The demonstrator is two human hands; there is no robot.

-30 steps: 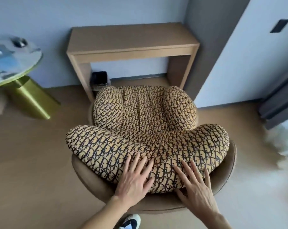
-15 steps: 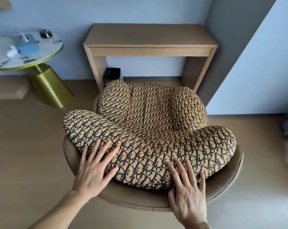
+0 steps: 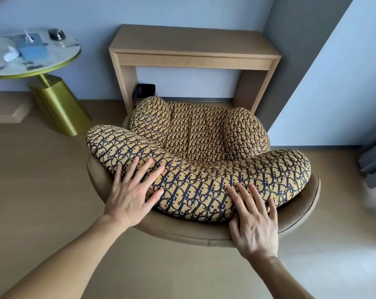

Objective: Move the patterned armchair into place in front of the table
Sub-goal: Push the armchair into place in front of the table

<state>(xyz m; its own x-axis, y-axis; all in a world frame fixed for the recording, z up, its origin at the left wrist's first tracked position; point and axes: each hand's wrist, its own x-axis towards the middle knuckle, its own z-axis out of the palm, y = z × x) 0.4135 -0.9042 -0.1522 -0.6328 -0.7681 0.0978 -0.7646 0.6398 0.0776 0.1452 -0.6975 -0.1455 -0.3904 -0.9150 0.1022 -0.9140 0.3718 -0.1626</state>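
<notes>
The patterned armchair (image 3: pixel 200 147), yellow cushions with a dark print in a tan shell, faces the light wooden table (image 3: pixel 191 46) against the wall. Its front edge sits at the table's opening, between the two legs. My left hand (image 3: pixel 133 190) lies flat, fingers spread, on the left part of the curved back cushion. My right hand (image 3: pixel 254 219) lies flat on the back cushion's right part and overlaps the tan shell rim. Neither hand closes around anything.
A round marble side table (image 3: pixel 29 61) on a gold cone base stands at the left, with small items on top. A black bin (image 3: pixel 145 91) sits under the wooden table's left side. A grey wall corner (image 3: pixel 295 61) flanks the table on the right. Dark curtains (image 3: pixel 374 160) hang far right.
My left hand slid left along the back cushion, away from the right hand. The chair's seat end has turned slightly and now sits closer to the table's opening.
</notes>
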